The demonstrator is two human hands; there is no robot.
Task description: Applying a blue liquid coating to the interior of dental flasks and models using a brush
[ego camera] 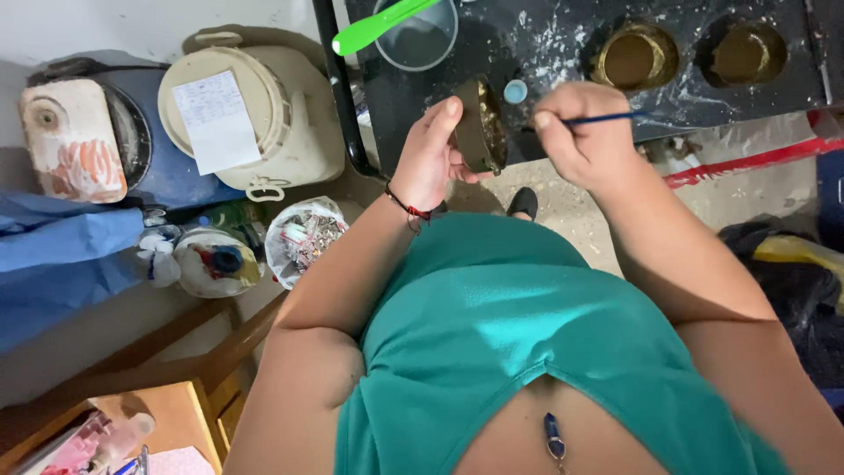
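Note:
My left hand (431, 158) grips a small round gold-brown dish (482, 127), tilted on its edge over the near side of a black worktable (545, 53). My right hand (587, 136) pinches a thin blue-handled paintbrush (607, 118), its tip hidden behind my fingers close to the dish. A small light-blue cap (515, 91) lies on the table just beyond the dish. A red and black cord is tied around my left wrist.
Two more gold-brown dishes (633, 57) (745, 53) stand further back on the paint-spattered table. A clear bowl (422, 40) with a green spatula (378, 26) is at the left. A cream lidded bucket (255, 114), a bag of scraps (303, 237) and wooden furniture (167, 413) crowd the floor left.

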